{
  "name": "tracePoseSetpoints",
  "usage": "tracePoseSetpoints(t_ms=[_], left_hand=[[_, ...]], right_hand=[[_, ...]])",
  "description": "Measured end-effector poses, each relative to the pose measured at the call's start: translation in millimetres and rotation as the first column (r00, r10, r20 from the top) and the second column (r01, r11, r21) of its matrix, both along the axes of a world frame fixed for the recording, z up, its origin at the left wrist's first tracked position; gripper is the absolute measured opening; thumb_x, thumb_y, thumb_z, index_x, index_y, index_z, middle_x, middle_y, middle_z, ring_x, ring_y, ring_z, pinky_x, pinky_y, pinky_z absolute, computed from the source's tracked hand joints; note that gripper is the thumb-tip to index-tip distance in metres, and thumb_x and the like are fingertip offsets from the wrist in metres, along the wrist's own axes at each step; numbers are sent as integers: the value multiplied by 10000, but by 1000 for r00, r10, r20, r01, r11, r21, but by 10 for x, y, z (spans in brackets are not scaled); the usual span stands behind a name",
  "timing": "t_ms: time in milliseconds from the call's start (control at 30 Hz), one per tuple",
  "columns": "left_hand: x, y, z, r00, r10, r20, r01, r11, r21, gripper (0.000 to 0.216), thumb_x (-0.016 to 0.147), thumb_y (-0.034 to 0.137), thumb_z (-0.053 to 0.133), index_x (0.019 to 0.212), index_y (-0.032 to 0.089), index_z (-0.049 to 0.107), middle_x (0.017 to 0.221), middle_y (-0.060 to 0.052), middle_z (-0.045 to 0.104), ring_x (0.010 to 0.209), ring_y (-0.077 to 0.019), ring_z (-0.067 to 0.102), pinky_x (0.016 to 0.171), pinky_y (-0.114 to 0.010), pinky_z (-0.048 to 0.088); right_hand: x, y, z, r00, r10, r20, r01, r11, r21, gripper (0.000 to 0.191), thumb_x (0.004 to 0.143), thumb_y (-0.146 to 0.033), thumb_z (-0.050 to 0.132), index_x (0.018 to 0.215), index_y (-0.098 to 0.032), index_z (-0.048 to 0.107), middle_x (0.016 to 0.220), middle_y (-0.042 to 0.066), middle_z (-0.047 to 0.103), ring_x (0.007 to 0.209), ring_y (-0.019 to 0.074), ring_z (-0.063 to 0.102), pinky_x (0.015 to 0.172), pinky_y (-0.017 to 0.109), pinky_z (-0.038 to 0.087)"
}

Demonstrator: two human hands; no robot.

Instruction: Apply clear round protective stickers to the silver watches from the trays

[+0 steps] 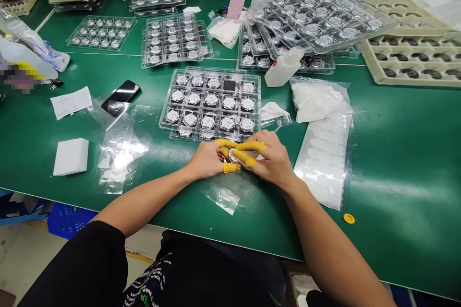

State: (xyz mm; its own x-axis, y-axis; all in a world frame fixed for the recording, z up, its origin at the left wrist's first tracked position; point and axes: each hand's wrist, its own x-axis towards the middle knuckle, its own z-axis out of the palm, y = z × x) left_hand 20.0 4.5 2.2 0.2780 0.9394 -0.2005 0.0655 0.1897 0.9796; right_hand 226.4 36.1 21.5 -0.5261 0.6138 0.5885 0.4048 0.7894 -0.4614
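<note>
Just in front of the clear tray (229,85), your left hand (207,159) and right hand (273,160) meet over the green table (396,153). Both pinch one round metal part (235,157) between yellow-capped fingertips (252,146). Clear film (225,196) lies beneath your wrists. A phone (121,97) lies left of the tray.

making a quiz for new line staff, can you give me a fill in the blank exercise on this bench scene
1. The left hand and right hand, holding a small round part, wear finger cots coloured ____.
2. The phone lies to the ____ of the nearest clear tray.
3. The pump bottle at the far side is ____.
4. The table top is ____.
Missing words: yellow, left, pink, green.
</note>
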Motion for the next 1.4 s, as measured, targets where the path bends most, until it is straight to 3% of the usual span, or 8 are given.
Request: tracePoseSetpoints(t_ms=[167,300,433,700,933,1100,1267,1400], left_hand=[[7,-7,-5,999,-22,26,23,1000,-21,591,590,178,850,1166,140,720,790,-6,706,692,-109,657,700,-250,575],[10,-13,5,999,14,36,-13,999,-37,589,600,218,863,1164,137,718,748,10,670,660,-106,633,671,-252,571],[9,-7,9,999,-21,35,22,999,-29,596,595,173,851,1178,149,726,792,-4,703,690,-113,654,712,-260,581],[20,-11,5,998,-1,60,3,999,-41,616,587,135,850,1190,155,727,812,-3,717,729,-117,678,733,-248,581],[21,-3,32,991,79,111,-72,995,-62,654,590,195,906,1216,163,717,774,4,707,691,-106,671,735,-263,602],[-8,-39,19,998,41,-37,-35,988,151,564,678,249,867,1223,202,729,841,-11,757,795,-139,718,890,-317,627],[-18,-90,-42,980,34,-197,68,868,491,463,765,293,812,1215,214,740,975,-32,799,788,-138,725,843,-284,626],[-32,-78,-22,980,55,-191,61,831,552,450,747,274,816,1189,216,750,1010,-33,806,811,-143,736,817,-271,622]], right_hand=[[2,-1,-10,998,36,49,-36,999,3,23,942,-281,690,947,-271,710,790,8,676,695,166,527,697,380,306],[-10,-10,-22,996,-81,34,80,997,20,28,933,-287,690,945,-264,701,797,19,661,705,179,520,687,380,294],[-11,16,-29,997,58,47,-57,998,-20,36,938,-270,683,973,-277,691,812,15,658,732,181,548,692,375,300],[-55,-26,-67,999,34,36,-33,999,-17,40,950,-258,655,977,-253,685,798,29,643,711,178,555,657,363,353],[176,74,-144,956,-292,35,293,955,-39,97,926,-329,687,894,-237,697,801,56,649,720,205,588,649,384,451],[501,122,-29,895,-422,145,425,905,13,153,928,-351,651,929,-225,738,1020,126,700,946,302,607,813,499,458],[422,-6,137,960,-152,234,231,903,-363,242,902,-424,669,1094,-291,732,1048,72,745,1045,305,609,907,506,480],[357,-41,163,959,-173,223,261,842,-472,175,856,-420,671,918,-268,733,960,66,756,1000,305,641,927,517,454]])
